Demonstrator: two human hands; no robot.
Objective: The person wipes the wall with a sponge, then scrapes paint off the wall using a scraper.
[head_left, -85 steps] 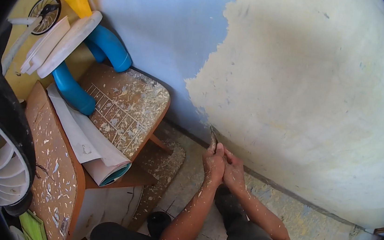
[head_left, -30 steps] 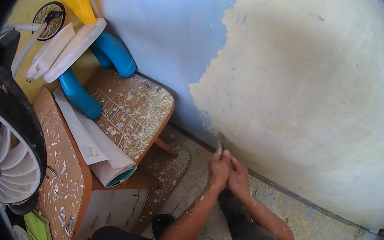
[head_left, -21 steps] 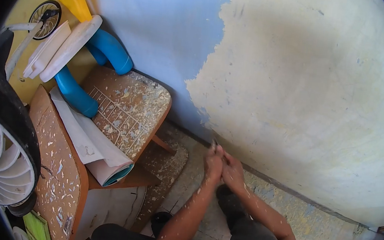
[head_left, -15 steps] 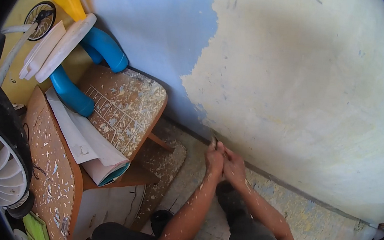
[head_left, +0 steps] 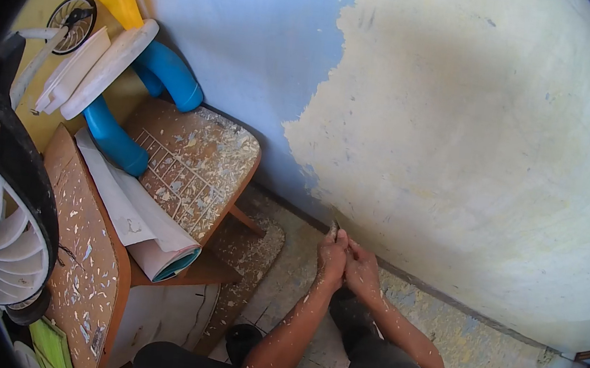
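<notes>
My left hand (head_left: 332, 257) and my right hand (head_left: 362, 269) are close together low in front of the wall, both closed around a small scraper-like tool (head_left: 335, 228). The tool's narrow tip points up at the foot of the wall; its handle is hidden in my fingers. Behind it the wall shows bare cream plaster (head_left: 457, 143) on the right and blue paint (head_left: 252, 43) on the left, with a ragged edge between them. Pale flakes dot both my forearms.
Flake-covered brown furniture (head_left: 85, 262) stands at left, bearing a paper roll (head_left: 140, 218), a wire rack (head_left: 179, 179) and an upturned blue-legged stool (head_left: 109, 137). A white stroller-like wheel (head_left: 11, 248) is at far left. Paint chips litter the floor (head_left: 451, 337).
Both hands and the tool have shifted slightly back and forth along the bottom of the wall, staying closed together. The whole view has swayed a little.
</notes>
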